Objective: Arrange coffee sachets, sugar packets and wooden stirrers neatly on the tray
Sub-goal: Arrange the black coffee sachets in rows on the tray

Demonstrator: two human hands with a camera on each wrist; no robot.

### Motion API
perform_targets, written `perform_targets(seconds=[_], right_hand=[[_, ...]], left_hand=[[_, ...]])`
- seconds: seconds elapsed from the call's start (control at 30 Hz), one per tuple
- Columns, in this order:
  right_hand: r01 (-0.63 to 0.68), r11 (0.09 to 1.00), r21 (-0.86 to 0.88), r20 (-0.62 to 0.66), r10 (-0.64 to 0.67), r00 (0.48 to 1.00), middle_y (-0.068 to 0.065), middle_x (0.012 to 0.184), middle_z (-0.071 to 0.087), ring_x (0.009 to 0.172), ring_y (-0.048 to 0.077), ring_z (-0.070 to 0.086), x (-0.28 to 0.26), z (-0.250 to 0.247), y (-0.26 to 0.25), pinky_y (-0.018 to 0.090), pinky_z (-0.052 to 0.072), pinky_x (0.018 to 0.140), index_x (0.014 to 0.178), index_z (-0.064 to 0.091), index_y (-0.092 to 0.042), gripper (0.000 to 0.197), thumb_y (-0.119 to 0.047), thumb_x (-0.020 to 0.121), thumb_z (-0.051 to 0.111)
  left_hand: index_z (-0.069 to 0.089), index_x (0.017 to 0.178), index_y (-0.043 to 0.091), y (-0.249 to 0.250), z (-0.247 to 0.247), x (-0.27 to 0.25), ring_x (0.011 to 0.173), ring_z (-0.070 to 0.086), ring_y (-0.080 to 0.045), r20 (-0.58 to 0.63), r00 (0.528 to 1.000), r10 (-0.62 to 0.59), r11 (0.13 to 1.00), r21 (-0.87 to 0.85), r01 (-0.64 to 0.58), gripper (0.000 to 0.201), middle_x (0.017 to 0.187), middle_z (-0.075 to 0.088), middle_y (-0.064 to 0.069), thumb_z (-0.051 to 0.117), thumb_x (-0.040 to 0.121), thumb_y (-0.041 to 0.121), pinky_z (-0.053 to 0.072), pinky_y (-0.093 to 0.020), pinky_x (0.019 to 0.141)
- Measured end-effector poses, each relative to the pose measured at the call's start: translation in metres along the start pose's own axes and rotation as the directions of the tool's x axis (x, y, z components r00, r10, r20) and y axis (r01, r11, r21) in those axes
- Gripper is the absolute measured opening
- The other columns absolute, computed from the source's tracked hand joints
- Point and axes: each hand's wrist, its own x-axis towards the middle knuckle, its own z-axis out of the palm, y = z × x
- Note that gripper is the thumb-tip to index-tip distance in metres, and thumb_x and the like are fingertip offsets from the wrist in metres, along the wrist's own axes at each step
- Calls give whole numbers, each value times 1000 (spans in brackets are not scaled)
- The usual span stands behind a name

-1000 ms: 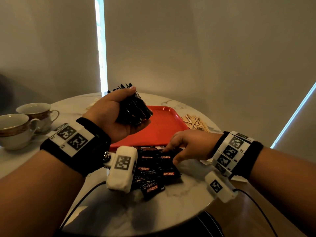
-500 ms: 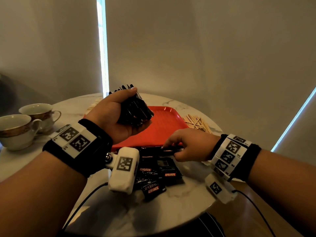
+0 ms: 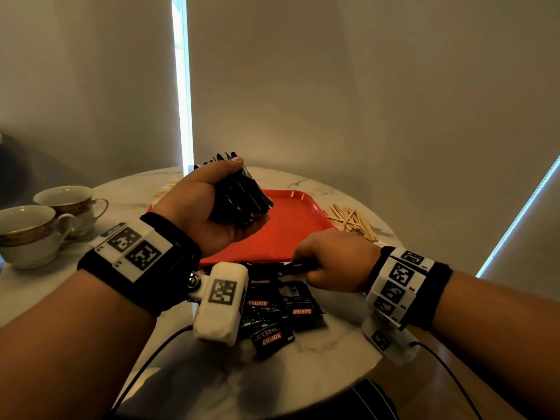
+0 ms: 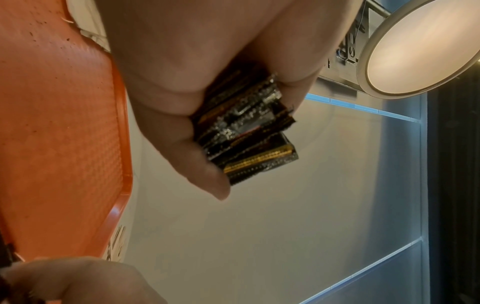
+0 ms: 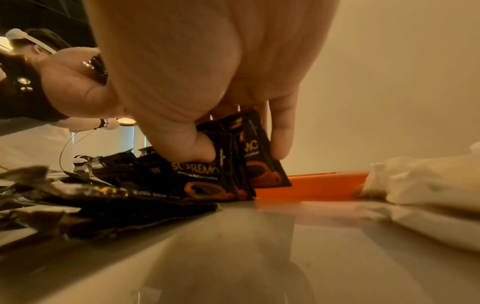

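Head view, centre of frame: the left hand (image 3: pixel 209 207) is raised above the red tray (image 3: pixel 291 225), its fingers and thumb curled round a squared-up stack of coffee sachets (image 3: pixel 242 197). At lower centre the right hand (image 3: pixel 333 262) is low on the marble table (image 3: pixel 303 374), thumb and fingers pinching two sachets (image 5: pixel 241 156) stood on edge against the tray's near rim. A loose pile of sachets (image 3: pixel 272 313) lies on the table just below the tray.

Progress, as judged: early. The tray's visible surface is bare; the sachets are only being gathered. The wooden stirrers (image 3: pixel 351 221) lie in a scattered heap at the tray's right edge, untouched. White paper packets (image 5: pixel 415 185), probably the sugar, lie at the right of the right wrist view, also off the tray.

The sachets are small, flat, glossy black packets with orange and gold print, one reading "SUPREMO"; the crimped ends show in the left wrist view.
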Motion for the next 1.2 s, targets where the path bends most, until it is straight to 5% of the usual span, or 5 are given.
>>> perform_targets(seconds=[0.27,0.47,0.73,0.93,1.2], right_hand=[[-89,983,162,-128,111,986,-11,85,71,77,4,64,-13,-9,21,33,57,75,105,74,-27,18,-23,90,65],[-145,949,281,-221,211,952,-9,73,71,63,6,62,-25,-30,35,25,48,57,95,76,-32,14,-21,87,73],[27,840,542,-640,391,662,-9,65,70,49,6,58,-8,-65,7,22,41,45,104,79,-23,25,-13,84,69],[350,722,597,-596,107,796,-11,108,76,103,6,70,6,-54,-43,36,57,92,118,74,-21,40,2,86,67],[422,716,557,-628,30,778,-12,119,71,117,2,63,1,-55,-47,32,50,105,118,70,-30,47,-14,74,76]], left_hand=[[60,110,13,-3,-6,-1,96,68,-33,-20,999,-36,998,51,37,31,97,66,-14,61,89,35,53,-60,90],[56,118,11,-1,-1,-1,93,66,-33,-36,999,-21,1000,-14,20,35,105,62,-16,62,89,29,59,-41,76],[58,112,10,-12,18,-3,89,65,-33,-65,995,-80,997,-5,79,33,104,62,-17,66,86,28,59,-43,67],[64,106,14,-8,23,-4,71,66,-24,31,999,16,999,-49,-14,37,88,68,-10,65,82,43,50,-36,72],[65,105,9,-2,23,-11,79,68,-26,113,992,56,998,-14,-55,34,90,68,-13,61,79,31,53,-33,70]])
